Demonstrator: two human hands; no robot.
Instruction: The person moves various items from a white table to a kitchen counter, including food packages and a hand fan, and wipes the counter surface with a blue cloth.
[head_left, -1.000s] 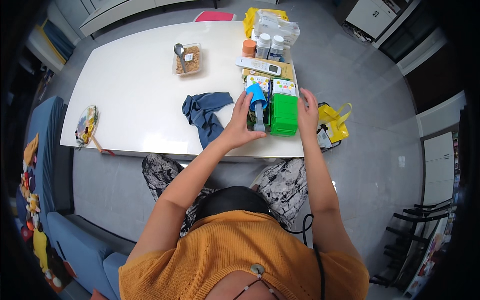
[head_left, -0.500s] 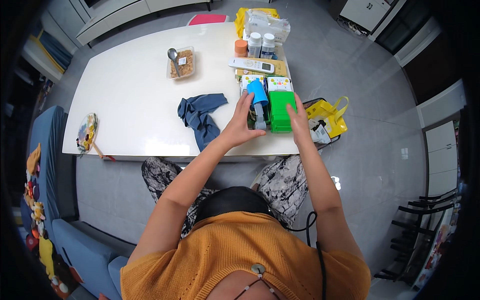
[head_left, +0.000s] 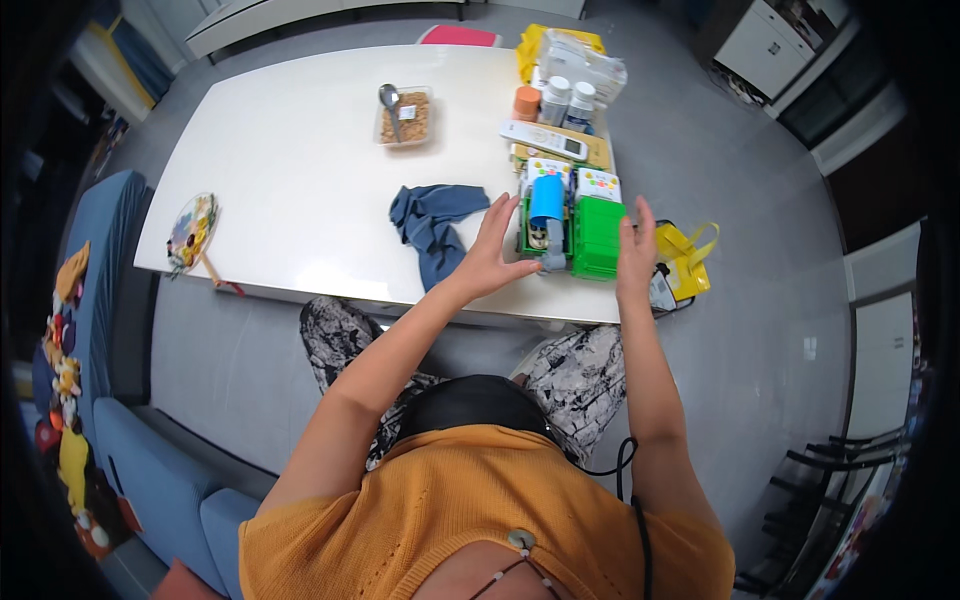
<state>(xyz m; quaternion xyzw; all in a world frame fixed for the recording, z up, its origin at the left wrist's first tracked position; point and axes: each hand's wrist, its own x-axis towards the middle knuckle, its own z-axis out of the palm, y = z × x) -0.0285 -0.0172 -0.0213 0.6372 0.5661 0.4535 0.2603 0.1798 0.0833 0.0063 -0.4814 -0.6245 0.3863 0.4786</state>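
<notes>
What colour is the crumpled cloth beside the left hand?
Dark blue cloth; the head view shows it.

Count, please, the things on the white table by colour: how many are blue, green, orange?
Blue: 2, the crumpled dark blue cloth and the light blue cylinder beside the left hand.
Green: 1, the green plastic box by the right hand.
Orange: 1, the orange-capped jar.
Total: 4.

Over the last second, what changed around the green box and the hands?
Both hands loosened: the left hand spread its fingers and sits beside the blue roll, and the right hand slid down off the green box to its right edge. The box, the blue cloth, the remote and the snack tray kept their places.
</notes>
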